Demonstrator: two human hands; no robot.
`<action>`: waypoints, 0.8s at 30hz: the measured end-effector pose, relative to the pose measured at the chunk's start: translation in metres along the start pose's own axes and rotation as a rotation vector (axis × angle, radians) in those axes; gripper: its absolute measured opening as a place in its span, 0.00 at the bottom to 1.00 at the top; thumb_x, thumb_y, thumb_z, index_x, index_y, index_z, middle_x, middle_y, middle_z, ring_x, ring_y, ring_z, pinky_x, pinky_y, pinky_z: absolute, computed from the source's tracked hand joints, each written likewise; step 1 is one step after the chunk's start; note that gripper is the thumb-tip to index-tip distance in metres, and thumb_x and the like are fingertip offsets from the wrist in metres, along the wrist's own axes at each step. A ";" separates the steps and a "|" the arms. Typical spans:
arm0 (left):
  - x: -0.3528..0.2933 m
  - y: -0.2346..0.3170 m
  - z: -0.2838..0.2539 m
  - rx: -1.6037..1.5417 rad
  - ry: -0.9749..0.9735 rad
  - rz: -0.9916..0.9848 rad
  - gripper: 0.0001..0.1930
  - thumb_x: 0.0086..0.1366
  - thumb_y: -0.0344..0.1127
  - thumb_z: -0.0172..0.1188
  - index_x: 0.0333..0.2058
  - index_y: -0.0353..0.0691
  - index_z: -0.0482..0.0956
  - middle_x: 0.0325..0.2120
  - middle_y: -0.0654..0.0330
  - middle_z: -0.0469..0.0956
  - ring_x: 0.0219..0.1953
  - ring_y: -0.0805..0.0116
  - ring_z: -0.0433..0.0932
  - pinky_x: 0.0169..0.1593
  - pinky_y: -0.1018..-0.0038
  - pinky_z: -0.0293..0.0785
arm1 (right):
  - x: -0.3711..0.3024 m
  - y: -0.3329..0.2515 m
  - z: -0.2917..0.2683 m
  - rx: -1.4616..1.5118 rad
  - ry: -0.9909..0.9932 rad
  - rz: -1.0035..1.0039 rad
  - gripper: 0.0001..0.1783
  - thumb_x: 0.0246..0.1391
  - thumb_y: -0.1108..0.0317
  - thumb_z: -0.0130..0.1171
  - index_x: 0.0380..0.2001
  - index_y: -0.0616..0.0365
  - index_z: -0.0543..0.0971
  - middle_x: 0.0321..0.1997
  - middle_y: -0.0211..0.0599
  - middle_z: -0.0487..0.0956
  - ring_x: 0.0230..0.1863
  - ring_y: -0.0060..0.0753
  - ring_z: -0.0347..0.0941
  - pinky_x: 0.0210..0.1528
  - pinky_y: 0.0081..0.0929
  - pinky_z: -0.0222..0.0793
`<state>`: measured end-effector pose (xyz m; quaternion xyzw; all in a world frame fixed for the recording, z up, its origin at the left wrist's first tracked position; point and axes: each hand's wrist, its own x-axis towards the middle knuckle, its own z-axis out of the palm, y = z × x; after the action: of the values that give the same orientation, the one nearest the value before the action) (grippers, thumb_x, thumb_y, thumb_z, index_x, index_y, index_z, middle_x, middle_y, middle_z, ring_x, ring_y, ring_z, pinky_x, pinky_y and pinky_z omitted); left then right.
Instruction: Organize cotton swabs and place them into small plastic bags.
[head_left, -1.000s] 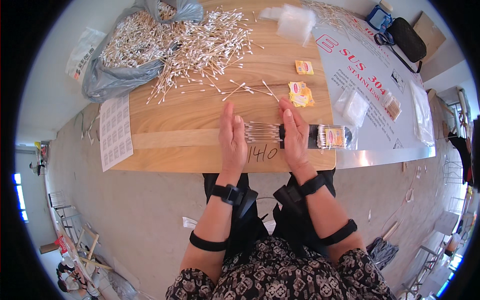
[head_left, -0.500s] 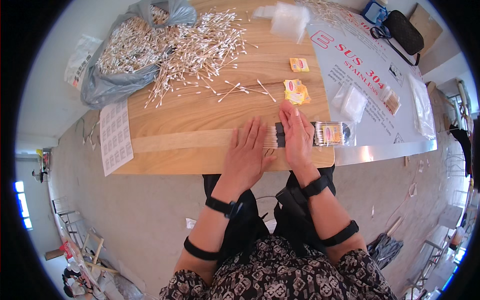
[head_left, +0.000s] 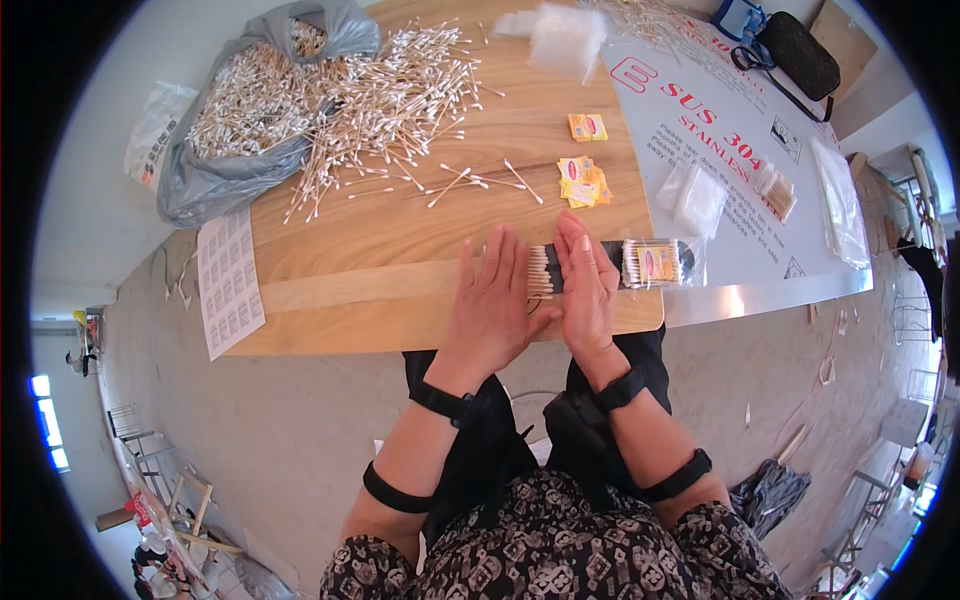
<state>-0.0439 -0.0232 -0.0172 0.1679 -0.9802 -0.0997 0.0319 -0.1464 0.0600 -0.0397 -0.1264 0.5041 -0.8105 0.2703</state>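
Observation:
A bundle of wooden-stick cotton swabs lies on the wooden tabletop near its front edge, pressed between my two flat hands. My left hand pushes against the bundle's left end with fingers straight. My right hand lies over the bundle's right part, next to a clear packet of swabs with a yellow label. A black strip lies under the bundle, its right part hidden by my right hand.
A big heap of loose swabs spills from a grey plastic bag at the back left. Yellow labels lie mid-table. Clear empty bags rest on the steel table at right. A printed sheet hangs at the left edge.
My hands have come closer together, squeezing the spread swabs into a tight bundle. The left hand slid right toward the right hand.

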 end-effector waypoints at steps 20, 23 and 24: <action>0.003 -0.011 0.017 -0.787 0.450 -0.209 0.31 0.74 0.49 0.43 0.65 0.31 0.58 0.68 0.48 0.55 0.71 0.56 0.50 0.72 0.59 0.42 | 0.023 0.009 -0.026 -0.240 -0.198 -0.107 0.22 0.67 0.65 0.49 0.59 0.67 0.70 0.65 0.48 0.68 0.67 0.39 0.61 0.68 0.28 0.54; -0.010 -0.011 0.012 -0.165 0.065 -0.158 0.33 0.71 0.50 0.46 0.67 0.35 0.55 0.69 0.49 0.53 0.72 0.55 0.47 0.72 0.55 0.40 | 0.015 -0.014 -0.031 -0.729 -0.376 -0.370 0.23 0.58 0.71 0.57 0.57 0.62 0.72 0.63 0.47 0.70 0.65 0.45 0.64 0.68 0.33 0.56; -0.012 -0.011 0.014 -0.124 0.067 -0.129 0.34 0.70 0.50 0.47 0.67 0.36 0.54 0.69 0.49 0.52 0.72 0.55 0.47 0.72 0.54 0.39 | 0.014 -0.020 -0.034 -0.953 -0.503 -0.476 0.24 0.54 0.72 0.58 0.56 0.61 0.73 0.61 0.47 0.71 0.64 0.48 0.64 0.68 0.36 0.57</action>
<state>-0.0308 -0.0265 -0.0335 0.2316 -0.9577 -0.1562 0.0684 -0.1800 0.0845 -0.0379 -0.5318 0.6910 -0.4780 0.1055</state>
